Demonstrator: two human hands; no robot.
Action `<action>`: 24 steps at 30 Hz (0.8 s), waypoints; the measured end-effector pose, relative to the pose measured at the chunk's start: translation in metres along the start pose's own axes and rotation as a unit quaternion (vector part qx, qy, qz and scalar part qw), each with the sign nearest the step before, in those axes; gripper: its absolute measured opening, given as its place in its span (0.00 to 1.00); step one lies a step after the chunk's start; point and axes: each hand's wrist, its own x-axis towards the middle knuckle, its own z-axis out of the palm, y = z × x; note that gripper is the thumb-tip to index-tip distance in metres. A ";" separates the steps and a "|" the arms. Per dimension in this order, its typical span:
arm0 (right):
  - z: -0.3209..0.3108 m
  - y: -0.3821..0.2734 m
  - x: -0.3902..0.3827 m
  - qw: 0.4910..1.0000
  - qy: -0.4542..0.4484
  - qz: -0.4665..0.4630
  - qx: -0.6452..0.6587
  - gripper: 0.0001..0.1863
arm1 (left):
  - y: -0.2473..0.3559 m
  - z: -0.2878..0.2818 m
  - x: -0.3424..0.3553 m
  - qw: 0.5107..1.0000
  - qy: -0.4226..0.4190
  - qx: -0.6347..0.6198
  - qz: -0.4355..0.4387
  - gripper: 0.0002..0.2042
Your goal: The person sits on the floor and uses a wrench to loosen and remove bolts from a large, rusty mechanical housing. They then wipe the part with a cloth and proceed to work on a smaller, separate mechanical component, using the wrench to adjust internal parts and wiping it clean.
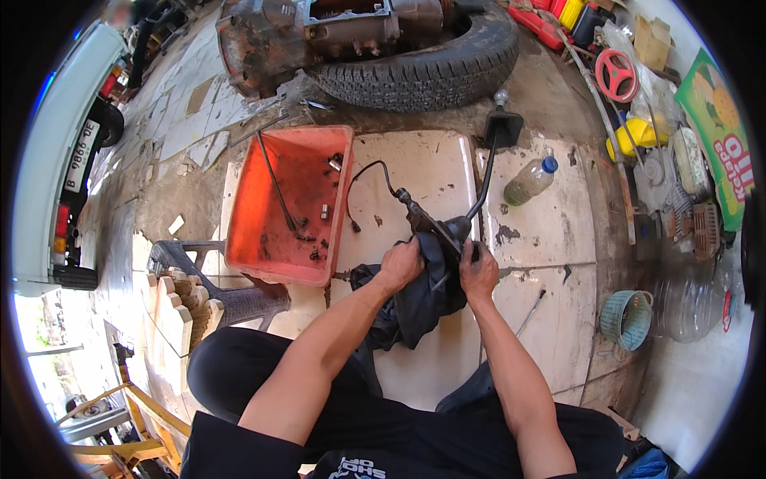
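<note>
Above my lap I hold a gear shift lever assembly, a dark metal housing with a long bent rod. The rod rises away from me to a black square-edged boot. From the housing's far left end a thin cable with a small plug curls onto the tiles. My left hand is closed on a black cloth bunched against the housing's left side. With bent fingers, my right hand grips the housing's right edge near the rod's base. The cloth hides the housing's underside.
A red plastic tub with a rod, sockets and small parts stands left. Beyond lie a tyre and a large gearbox casing. A blue-capped bottle lies right, near a green basket. A dark stool stands near left.
</note>
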 end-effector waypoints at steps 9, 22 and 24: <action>0.000 0.000 0.001 0.999 -0.005 0.035 0.011 0.24 | 0.045 -0.057 0.024 0.984 -0.151 0.088 -0.038 0.15; -0.001 0.014 0.002 1.000 0.005 0.019 0.007 0.23 | -0.031 -0.091 -0.010 0.873 -0.451 -0.035 -0.183 0.26; 0.010 -0.008 0.001 1.000 -0.011 0.004 0.025 0.23 | -0.123 -0.055 -0.005 0.929 -0.358 -0.002 -0.099 0.27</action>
